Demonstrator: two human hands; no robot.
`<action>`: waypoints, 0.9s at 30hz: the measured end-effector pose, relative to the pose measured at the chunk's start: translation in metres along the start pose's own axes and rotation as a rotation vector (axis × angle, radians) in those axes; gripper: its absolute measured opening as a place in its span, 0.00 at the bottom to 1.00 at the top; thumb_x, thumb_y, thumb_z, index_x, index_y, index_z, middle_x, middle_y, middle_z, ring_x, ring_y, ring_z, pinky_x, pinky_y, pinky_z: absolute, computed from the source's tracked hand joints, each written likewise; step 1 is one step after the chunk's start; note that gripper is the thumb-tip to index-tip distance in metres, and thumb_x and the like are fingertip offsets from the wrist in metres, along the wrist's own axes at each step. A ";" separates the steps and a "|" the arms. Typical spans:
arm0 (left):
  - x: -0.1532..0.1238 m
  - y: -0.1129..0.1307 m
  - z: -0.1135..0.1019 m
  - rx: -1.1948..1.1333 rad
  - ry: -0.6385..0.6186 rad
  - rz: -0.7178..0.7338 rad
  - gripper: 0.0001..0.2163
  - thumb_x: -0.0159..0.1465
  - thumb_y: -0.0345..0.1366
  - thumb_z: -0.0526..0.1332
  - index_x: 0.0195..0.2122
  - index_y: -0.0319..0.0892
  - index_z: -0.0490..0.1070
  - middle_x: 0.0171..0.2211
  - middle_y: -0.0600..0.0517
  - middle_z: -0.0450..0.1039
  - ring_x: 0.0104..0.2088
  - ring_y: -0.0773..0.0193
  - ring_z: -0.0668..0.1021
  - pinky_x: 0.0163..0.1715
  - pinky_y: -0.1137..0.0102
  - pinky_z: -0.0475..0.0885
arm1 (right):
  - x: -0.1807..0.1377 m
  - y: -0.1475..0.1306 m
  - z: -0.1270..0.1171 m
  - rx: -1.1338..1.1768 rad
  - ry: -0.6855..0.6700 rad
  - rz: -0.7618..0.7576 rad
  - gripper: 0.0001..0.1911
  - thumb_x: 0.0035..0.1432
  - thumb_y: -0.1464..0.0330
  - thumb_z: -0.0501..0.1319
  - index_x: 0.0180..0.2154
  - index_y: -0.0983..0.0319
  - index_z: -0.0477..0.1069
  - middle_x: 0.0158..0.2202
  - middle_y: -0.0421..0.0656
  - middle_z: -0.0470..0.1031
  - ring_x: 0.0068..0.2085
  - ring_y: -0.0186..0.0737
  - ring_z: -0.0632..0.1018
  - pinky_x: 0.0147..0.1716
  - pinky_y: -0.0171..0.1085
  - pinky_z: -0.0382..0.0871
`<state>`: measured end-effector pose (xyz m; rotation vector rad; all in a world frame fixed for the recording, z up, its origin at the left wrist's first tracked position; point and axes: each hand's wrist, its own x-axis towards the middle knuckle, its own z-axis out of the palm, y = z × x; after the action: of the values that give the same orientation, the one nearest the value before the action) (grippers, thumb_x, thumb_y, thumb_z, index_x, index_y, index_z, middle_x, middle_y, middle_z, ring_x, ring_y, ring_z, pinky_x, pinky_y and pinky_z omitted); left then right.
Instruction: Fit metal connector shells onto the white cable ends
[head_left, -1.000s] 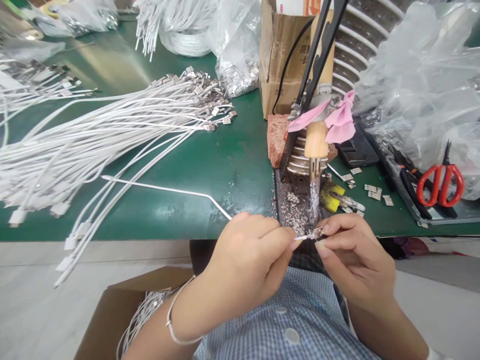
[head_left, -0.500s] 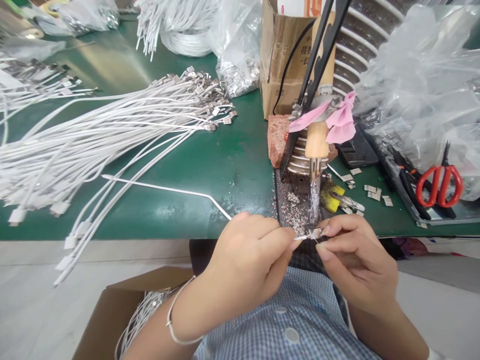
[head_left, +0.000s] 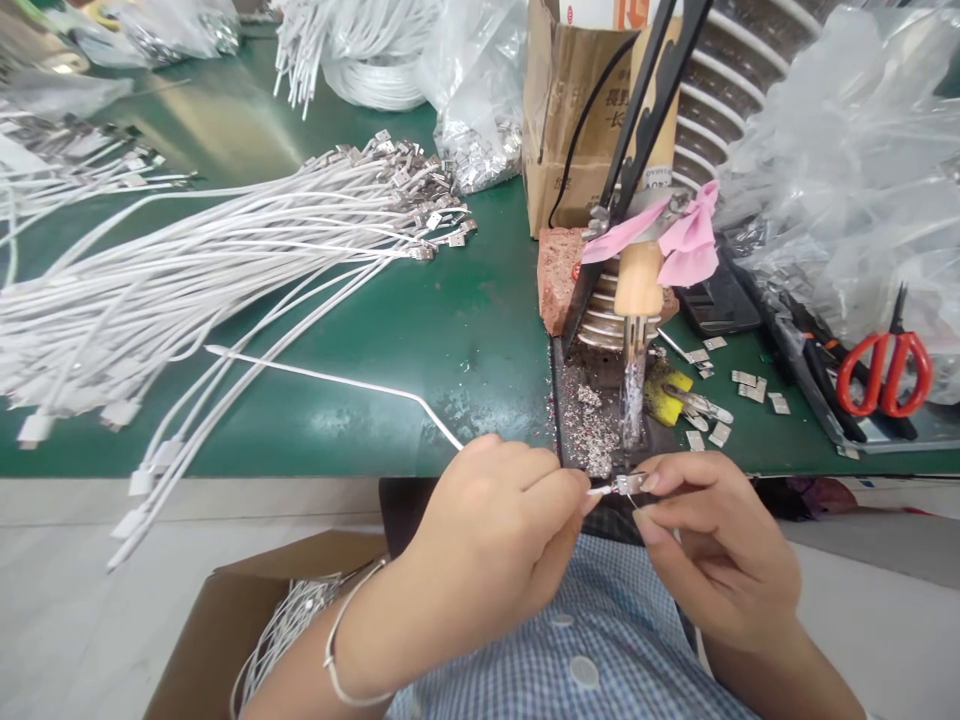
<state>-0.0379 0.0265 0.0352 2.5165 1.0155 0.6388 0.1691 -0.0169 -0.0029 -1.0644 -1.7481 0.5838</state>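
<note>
My left hand (head_left: 491, 525) is closed in a pinch on the end of a white cable (head_left: 330, 381) that runs left across the green table. My right hand (head_left: 712, 535) pinches a small metal connector shell (head_left: 628, 485) at the tip of that cable. Both hands meet just below the tip of a soldering iron (head_left: 634, 335) with a wooden handle, fixed in a stand at the table's front edge. Solder crumbs lie on the dark plate (head_left: 592, 420) under the iron.
A big bundle of white cables (head_left: 187, 270) with metal ends covers the left of the table. Loose metal shells (head_left: 739, 385), a yellow sponge (head_left: 664, 390), red scissors (head_left: 885, 370), plastic bags (head_left: 847, 170) and a cardboard box (head_left: 562, 110) lie right and behind. An open carton (head_left: 247, 630) holds cables by my lap.
Both hands with the cable end have dropped slightly lower, a little away from the iron's tip. The grips are the same.
</note>
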 end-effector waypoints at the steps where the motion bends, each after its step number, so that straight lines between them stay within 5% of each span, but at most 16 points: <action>1: 0.000 0.000 0.000 0.005 0.000 0.006 0.08 0.67 0.29 0.56 0.35 0.38 0.75 0.23 0.54 0.70 0.24 0.64 0.71 0.25 0.65 0.58 | -0.001 0.000 -0.001 -0.011 -0.007 -0.007 0.15 0.53 0.83 0.59 0.38 0.59 0.70 0.40 0.44 0.68 0.41 0.43 0.75 0.39 0.44 0.75; 27: -0.013 0.003 0.005 -0.038 0.047 0.057 0.04 0.68 0.28 0.57 0.41 0.38 0.71 0.25 0.55 0.71 0.25 0.65 0.71 0.25 0.65 0.57 | -0.019 -0.007 -0.003 0.100 -0.047 0.099 0.14 0.55 0.81 0.57 0.37 0.57 0.69 0.40 0.44 0.69 0.43 0.45 0.74 0.41 0.46 0.72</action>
<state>-0.0420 0.0142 0.0287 2.5167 0.9412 0.7301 0.1722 -0.0367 -0.0053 -1.0790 -1.6952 0.7559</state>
